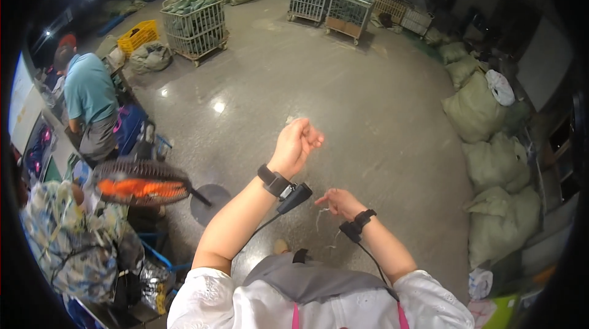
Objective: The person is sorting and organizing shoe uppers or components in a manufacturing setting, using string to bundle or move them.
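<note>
My left hand point(297, 147) is raised ahead of me over the floor, its fingers curled in toward the palm. Whatever it may hold is hidden, though a small whitish scrap shows just beyond its knuckles. Lower and to the right, my right hand point(341, 202) points leftward with some fingers stretched out. A thin white thread point(321, 221) shows just below its fingers; I cannot tell whether it hangs from them or lies on the floor. Each wrist carries a black strap with a small device, the left one point(277, 183) and the right one point(358, 226).
An orange-bladed fan point(144, 182) stands close at left, beside a camouflage-patterned bundle point(73, 240). A person in a teal shirt point(91, 90) works beyond it. Stuffed sacks point(500, 163) line the right side. Wheeled cages point(195, 27) and a yellow crate point(137, 36) stand farther off.
</note>
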Demonstrator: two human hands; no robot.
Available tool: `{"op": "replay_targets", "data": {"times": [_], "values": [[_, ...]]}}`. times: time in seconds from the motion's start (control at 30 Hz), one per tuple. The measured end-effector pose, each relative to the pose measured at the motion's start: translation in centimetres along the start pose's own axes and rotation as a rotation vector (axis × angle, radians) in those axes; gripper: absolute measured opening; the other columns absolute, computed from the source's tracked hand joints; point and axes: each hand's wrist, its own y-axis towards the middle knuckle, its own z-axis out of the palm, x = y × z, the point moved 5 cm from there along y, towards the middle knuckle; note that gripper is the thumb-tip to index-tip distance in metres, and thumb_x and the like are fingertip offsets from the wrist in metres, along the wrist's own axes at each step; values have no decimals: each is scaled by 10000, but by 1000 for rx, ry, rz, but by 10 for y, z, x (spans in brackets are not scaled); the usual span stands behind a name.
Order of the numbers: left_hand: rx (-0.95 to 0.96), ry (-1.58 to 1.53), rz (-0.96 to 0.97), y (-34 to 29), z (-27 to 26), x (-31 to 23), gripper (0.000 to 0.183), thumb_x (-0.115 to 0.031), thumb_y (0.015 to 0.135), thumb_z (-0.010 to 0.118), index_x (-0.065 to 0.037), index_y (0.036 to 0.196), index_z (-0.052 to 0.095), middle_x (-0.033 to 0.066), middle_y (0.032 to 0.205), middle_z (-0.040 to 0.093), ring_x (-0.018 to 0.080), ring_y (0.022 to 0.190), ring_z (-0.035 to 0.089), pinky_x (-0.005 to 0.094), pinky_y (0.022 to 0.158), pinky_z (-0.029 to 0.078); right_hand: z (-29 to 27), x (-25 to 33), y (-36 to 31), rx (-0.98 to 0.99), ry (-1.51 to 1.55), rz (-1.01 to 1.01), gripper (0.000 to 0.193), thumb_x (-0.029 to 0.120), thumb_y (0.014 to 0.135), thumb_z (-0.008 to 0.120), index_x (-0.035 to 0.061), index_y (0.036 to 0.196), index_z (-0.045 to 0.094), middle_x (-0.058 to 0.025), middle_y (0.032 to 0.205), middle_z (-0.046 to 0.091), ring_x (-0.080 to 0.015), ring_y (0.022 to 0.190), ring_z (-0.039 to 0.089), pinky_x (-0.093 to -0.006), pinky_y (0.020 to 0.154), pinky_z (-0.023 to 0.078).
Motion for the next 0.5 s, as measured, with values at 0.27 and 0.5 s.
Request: {"op": "replay_targets", "data": {"times": [0.27, 0.5], "values": [[10, 318, 217, 200, -44, -31, 252, -177, 916, 378, -92, 679, 377, 37, 608, 434, 183, 691, 499, 310, 685, 400, -100, 115, 137, 156, -57, 25, 587, 559, 880, 345, 45, 1035, 584, -89, 1027, 617, -168, 771, 612, -331, 764, 431], [28, 98, 0, 341, -110, -44, 277, -166, 922, 346, -86, 660, 387, 45, 624, 436, 212, 711, 505, 322, 681, 432, -147, 239, 319, 356, -405, -355, 418, 414, 913, 387, 53, 1010, 575, -72, 955, 604, -202, 837, 569, -370, 827, 411]]}}
